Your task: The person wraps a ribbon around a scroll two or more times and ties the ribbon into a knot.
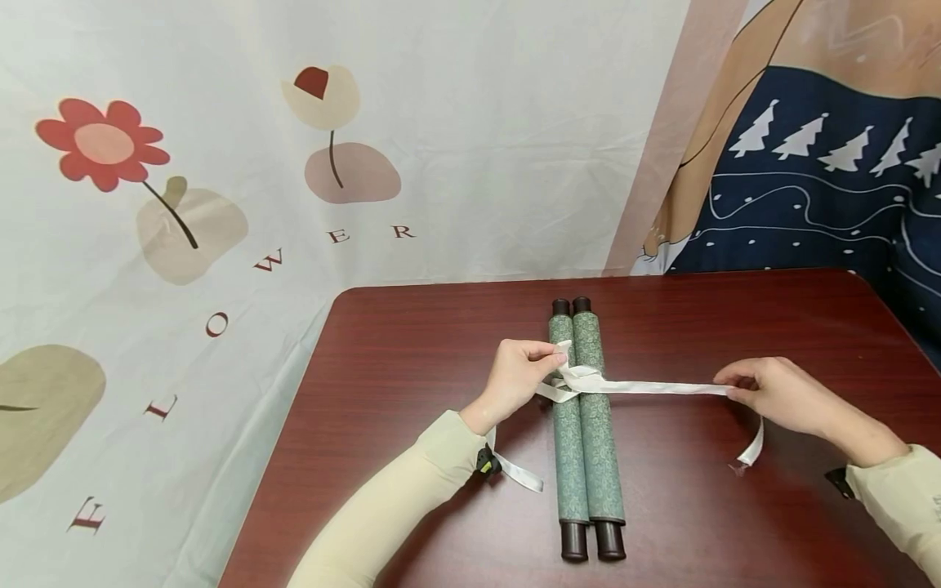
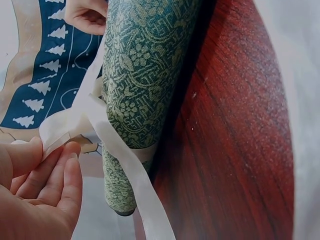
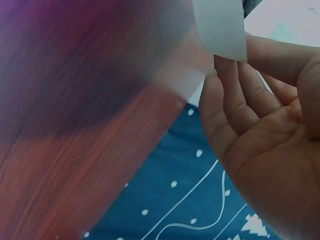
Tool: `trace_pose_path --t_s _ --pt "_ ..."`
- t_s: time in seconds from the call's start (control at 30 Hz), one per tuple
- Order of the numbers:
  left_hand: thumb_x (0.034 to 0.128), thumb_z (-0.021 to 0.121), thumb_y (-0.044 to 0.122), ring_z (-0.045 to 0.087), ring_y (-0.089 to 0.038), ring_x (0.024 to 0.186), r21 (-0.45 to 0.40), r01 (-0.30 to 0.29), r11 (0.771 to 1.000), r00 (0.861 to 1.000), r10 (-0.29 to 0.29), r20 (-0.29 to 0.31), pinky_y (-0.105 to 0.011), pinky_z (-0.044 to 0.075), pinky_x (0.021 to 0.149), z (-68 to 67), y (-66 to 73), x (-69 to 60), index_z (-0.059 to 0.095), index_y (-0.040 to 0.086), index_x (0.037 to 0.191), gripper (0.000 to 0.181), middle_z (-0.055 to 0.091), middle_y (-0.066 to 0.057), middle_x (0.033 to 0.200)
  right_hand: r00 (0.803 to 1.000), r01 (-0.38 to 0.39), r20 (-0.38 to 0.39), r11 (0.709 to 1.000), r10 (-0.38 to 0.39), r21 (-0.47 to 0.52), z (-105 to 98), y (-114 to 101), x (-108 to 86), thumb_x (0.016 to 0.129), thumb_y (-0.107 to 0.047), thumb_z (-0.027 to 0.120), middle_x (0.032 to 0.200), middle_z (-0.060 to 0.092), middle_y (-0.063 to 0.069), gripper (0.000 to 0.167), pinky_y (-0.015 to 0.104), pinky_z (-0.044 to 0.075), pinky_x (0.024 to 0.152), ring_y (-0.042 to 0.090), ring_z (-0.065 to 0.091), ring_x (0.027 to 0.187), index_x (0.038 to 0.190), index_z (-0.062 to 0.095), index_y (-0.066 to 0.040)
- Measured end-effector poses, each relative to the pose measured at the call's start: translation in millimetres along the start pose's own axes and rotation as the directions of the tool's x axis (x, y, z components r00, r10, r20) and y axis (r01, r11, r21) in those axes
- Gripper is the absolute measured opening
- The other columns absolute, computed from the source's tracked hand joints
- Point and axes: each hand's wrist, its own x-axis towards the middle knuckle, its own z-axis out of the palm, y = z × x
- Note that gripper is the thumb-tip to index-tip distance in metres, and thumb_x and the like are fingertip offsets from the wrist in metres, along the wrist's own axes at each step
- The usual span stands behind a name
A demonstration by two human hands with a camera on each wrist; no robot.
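Two green patterned scroll rolls (image 1: 599, 441) with dark end knobs lie side by side on the table. A white ribbon (image 1: 654, 388) goes around them, with a loop or loose knot on top near their upper half. My left hand (image 1: 515, 376) pinches a short part of the ribbon (image 2: 60, 127) between thumb and fingers, just left of the knot. Out to the right, my right hand (image 1: 790, 396) pinches the other length, drawn straight from the knot, and its frayed tail hangs below the fingers. In the right wrist view the ribbon (image 3: 220, 30) sits between thumb and fingers.
The dark red wooden table (image 1: 412, 351) has its far edge against a white printed curtain (image 1: 478, 163). A navy cloth with white trees (image 1: 816, 196) hangs at the right back. Another loose ribbon tail (image 1: 520, 475) lies beneath the left wrist.
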Motion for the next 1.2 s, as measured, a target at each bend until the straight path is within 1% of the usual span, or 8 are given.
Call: trace_pose_path --t_s 0.27,0.43,0.57,0.67,0.8,0.9,1.0,1.2 --pt "0.0928 0.079 0.006 0.071 -0.011 0.077 -0.002 0.002 1.0 1.0 -0.002 0.004 -0.043 0.061 0.077 -0.2 0.0 -0.2 0.081 -0.003 0.103 0.014 0.079 -0.012 0.093 0.999 -0.037 -0.012 0.997 0.036 -0.073 -13 24 -0.8 0.085 0.008 0.077 0.088 0.074 0.005 0.018 0.028 0.051 0.06 0.009 0.06 0.074 0.102 0.077 0.002" --pt "0.0929 0.078 0.006 0.069 -0.007 0.078 -0.002 -0.003 1.0 1.0 0.003 0.007 -0.031 0.06 0.076 0.8 -0.4 -0.2 0.081 -0.003 0.103 0.014 0.079 -0.013 0.095 0.997 -0.074 0.003 0.976 0.076 -0.206 -16 27 0.4 0.084 0.009 0.073 0.094 0.074 0.017 0.018 0.052 0.057 0.072 0.031 0.068 0.082 0.101 0.075 0.006" --pt "0.0931 0.078 0.007 0.069 -0.005 0.078 -0.011 -0.004 1.0 1.0 0.004 0.01 -0.03 0.06 0.075 1.1 0.5 -1.0 0.081 -0.004 0.103 0.015 0.079 -0.013 0.094 0.996 0.026 -0.075 0.977 -0.043 -0.211 -2 6 5.6 0.082 0.007 0.079 0.095 0.074 0.014 0.019 0.057 0.057 0.076 0.033 0.07 0.087 0.1 0.076 0.002" --pt "0.0933 0.078 0.006 0.069 -0.006 0.078 -0.008 -0.002 1.0 1.0 0.002 0.009 -0.032 0.06 0.075 1.4 1.5 -1.7 0.081 -0.003 0.104 0.014 0.079 -0.012 0.093 0.975 0.145 -0.144 0.977 -0.168 -0.158 15 -21 12.4 0.081 0.005 0.083 0.096 0.074 0.004 0.022 0.049 0.058 0.074 0.023 0.07 0.086 0.1 0.078 -0.005" --pt "0.0935 0.078 0.006 0.073 -0.013 0.079 -0.01 0.0 1.0 1.0 0.0 0.012 -0.041 0.062 0.077 2.2 1.6 -2.0 0.081 -0.003 0.104 0.014 0.079 -0.012 0.093 0.948 0.253 -0.178 0.963 -0.265 -0.091 38 -58 24.5 0.084 0.002 0.083 0.099 0.073 -0.005 0.022 0.041 0.059 0.075 0.015 0.069 0.089 0.101 0.078 -0.011" --pt "0.0937 0.077 0.005 0.077 -0.025 0.081 -0.027 0.005 1.0 1.0 -0.005 0.018 -0.049 0.062 0.078 3.1 1.3 -2.2 0.081 -0.004 0.104 0.014 0.079 -0.014 0.092 0.936 0.294 -0.184 0.954 -0.299 -0.055 53 -78 34.0 0.087 -0.001 0.082 0.1 0.072 -0.008 0.019 0.038 0.058 0.076 0.011 0.068 0.089 0.102 0.079 -0.013" --pt "0.0944 0.077 0.005 0.077 -0.037 0.083 -0.056 0.016 0.998 1.0 -0.015 0.027 -0.05 0.062 0.074 3.8 1.4 -2.5 0.08 -0.006 0.106 0.016 0.079 -0.015 0.092 0.928 0.316 -0.192 0.947 -0.32 -0.05 65 -92 43.6 0.089 -0.003 0.082 0.099 0.071 -0.009 0.018 0.035 0.056 0.073 0.009 0.066 0.086 0.103 0.079 -0.013" --pt "0.0959 0.075 0.005 0.075 -0.044 0.079 -0.083 0.036 0.996 0.998 -0.031 0.061 -0.045 0.062 0.064 4.0 3.2 -4.7 0.079 -0.007 0.109 0.018 0.079 -0.016 0.092 0.943 0.272 -0.183 0.96 -0.28 -0.069 76 -110 56.6 0.089 -0.009 0.083 0.099 0.069 -0.005 0.018 0.034 0.051 0.066 0.012 0.062 0.084 0.106 0.079 -0.012"
